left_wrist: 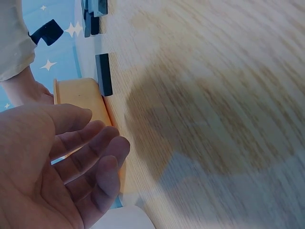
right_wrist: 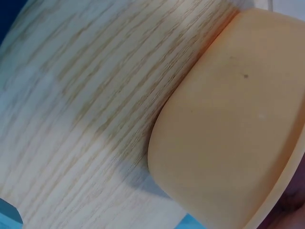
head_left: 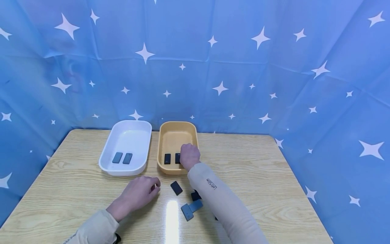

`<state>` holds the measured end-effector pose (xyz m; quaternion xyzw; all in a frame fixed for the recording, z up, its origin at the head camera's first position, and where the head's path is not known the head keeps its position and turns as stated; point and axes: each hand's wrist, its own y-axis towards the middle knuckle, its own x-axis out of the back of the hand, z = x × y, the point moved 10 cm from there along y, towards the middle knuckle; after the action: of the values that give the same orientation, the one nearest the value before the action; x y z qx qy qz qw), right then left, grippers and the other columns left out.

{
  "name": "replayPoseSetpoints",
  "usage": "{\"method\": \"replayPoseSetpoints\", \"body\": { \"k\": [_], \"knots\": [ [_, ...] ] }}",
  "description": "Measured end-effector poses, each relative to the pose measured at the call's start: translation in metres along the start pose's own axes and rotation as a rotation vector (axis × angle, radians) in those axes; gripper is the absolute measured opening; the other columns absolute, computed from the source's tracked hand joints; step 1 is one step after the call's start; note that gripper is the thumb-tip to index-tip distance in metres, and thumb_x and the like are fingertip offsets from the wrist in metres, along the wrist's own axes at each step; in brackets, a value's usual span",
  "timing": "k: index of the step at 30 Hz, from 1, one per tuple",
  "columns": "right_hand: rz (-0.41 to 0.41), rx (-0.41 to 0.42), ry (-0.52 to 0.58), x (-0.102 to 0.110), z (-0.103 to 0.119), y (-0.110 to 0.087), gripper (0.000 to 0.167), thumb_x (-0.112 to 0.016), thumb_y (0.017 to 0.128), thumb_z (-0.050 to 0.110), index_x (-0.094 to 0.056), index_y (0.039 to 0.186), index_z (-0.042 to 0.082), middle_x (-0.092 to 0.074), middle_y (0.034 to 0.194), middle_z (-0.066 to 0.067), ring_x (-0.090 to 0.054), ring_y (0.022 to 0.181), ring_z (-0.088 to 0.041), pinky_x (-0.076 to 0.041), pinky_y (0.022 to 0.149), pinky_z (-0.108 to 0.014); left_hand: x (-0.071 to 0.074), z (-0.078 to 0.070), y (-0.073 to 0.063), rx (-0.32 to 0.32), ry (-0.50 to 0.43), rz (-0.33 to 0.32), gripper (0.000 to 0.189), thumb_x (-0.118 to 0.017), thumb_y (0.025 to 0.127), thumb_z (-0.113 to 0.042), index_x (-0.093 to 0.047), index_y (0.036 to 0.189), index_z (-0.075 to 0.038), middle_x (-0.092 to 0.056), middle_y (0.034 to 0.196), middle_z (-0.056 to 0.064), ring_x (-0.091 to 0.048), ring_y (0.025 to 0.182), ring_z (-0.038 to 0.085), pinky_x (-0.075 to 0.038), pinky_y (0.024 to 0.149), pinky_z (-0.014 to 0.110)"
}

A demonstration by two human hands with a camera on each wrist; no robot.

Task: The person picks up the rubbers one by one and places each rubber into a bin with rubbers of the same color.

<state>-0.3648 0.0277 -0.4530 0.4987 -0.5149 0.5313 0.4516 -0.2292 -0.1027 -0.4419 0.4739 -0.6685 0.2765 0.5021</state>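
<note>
My right hand (head_left: 190, 156) reaches down into the tan bin (head_left: 178, 126) at its near right corner. Its fingertips are hidden, and only a dark sliver of it shows behind the bin wall in the right wrist view. Two black domino-like blocks lie in that bin: one (head_left: 167, 158) on the left, another (head_left: 177, 158) right beside the hand. My left hand (head_left: 141, 192) hovers over the table in front of the bins, fingers loosely bent and nothing in them (left_wrist: 71, 162). A loose black block (head_left: 176, 188) lies to its right.
At the left, a white bin (head_left: 145, 130) holds two blue-grey blocks (head_left: 122, 158). Two more blue-grey blocks (head_left: 187, 212) touch each other on the wooden table (head_left: 259, 176). A black block (head_left: 195, 195) is partly covered by the right sleeve. A blue star-patterned curtain (head_left: 195, 78) hangs behind.
</note>
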Motion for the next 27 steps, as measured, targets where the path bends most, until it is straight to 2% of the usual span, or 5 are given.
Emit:
{"method": "replayPoseSetpoints", "body": {
  "k": [8,17,20,27],
  "knots": [
    [0.009,0.038,-0.055,0.008,0.002,-0.005,0.011,-0.06,0.092,0.012,-0.071,0.091,0.01,-0.07,0.086,-0.006,-0.069,0.076,-0.018,-0.055,0.056,-0.032,-0.001,0.0,0.0,0.004,0.001,0.004,0.005,-0.068,0.086,-0.02,-0.071,0.089,-0.02,-0.06,0.067,-0.015,-0.051,0.062,0.002,-0.041,0.058,0.023],
    [-0.01,0.114,-0.055,0.045,-0.008,-0.02,0.016,-0.062,0.09,0.012,-0.063,0.074,0.011,-0.063,0.072,-0.004,-0.061,0.06,-0.017,-0.048,0.048,-0.03,0.0,-0.004,-0.001,-0.005,0.01,0.0,0.005,-0.067,0.086,-0.02,-0.071,0.089,-0.019,-0.059,0.066,-0.015,-0.049,0.061,0.001,-0.04,0.057,0.022],
    [-0.015,0.12,-0.039,0.052,-0.015,-0.024,0.018,-0.058,0.094,0.014,-0.064,0.077,0.01,-0.063,0.072,-0.005,-0.06,0.06,-0.018,-0.048,0.048,-0.03,0.0,-0.005,-0.001,-0.008,0.015,0.001,0.005,-0.067,0.086,-0.021,-0.071,0.089,-0.019,-0.059,0.066,-0.015,-0.049,0.061,0.001,-0.04,0.057,0.022],
    [-0.012,0.136,0.036,0.062,-0.031,-0.034,0.014,-0.062,0.095,0.021,-0.067,0.093,0.008,-0.063,0.076,-0.006,-0.059,0.064,-0.019,-0.049,0.055,-0.031,-0.001,-0.009,-0.001,-0.005,0.021,0.003,0.005,-0.069,0.086,-0.021,-0.072,0.089,-0.019,-0.06,0.067,-0.014,-0.05,0.061,0.001,-0.041,0.058,0.022]
  ]
}}
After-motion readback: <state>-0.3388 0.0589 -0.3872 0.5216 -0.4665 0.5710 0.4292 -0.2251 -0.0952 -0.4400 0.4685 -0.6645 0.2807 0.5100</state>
